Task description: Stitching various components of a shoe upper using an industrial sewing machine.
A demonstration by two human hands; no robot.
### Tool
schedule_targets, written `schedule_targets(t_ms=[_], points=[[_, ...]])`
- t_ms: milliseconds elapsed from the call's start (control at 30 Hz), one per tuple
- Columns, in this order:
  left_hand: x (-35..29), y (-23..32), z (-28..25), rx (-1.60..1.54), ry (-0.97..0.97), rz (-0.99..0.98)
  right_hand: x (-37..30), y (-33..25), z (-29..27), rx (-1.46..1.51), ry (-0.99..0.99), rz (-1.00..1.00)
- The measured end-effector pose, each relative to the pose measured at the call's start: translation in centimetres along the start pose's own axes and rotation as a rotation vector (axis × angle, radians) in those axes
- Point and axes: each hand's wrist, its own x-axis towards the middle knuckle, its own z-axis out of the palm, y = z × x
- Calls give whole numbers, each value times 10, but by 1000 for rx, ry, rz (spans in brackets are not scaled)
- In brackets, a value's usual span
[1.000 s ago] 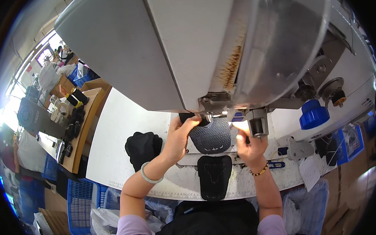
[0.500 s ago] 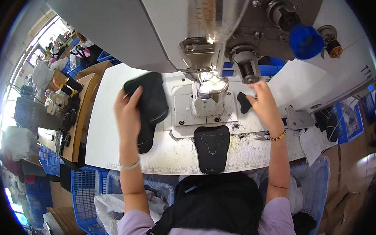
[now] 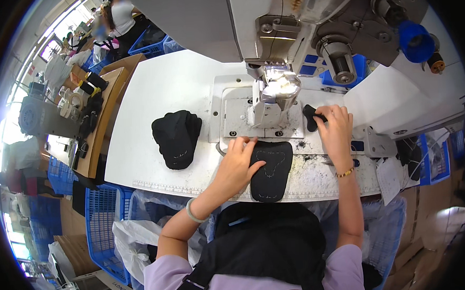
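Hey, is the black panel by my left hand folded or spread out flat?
Spread: the black panel lies flat on the white table, its pale stitching visible, no fold showing.

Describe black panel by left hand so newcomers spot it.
From the grey sewing machine, come across the white table to its near edge. The left hand touches the black panel there. Unlike the black pile further left, it lies flat, with a dashed white, roughly triangular outline.
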Motion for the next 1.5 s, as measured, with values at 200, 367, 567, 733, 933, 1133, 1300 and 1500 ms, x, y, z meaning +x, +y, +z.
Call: schedule_targets(t_ms=[200,367,567,733,933,1133,1300,1500], points=[[3,-5,7,89,-47,41,-30,-51,-36,1129,-686,500],[1,9,8,281,31,92,-65,-61,3,1129,-662,462],[-3,4,13,454,88,197,-74,-73,10,930,-410,341],[-3,3,14,544,124,269,-72,-74,6,910,-463,373],[15,-12,5,-70,0,237,-70,-73,6,914,-447,348],[38,23,-29,-1566,-66,-371,-27,-93,-25,1354,-154,417],[48,37,-37,-1115,30,-121,1,-105,-37,1389,8,363],[52,40,-44,-1037,31,-188,10,-111,-36,1390,41,415]])
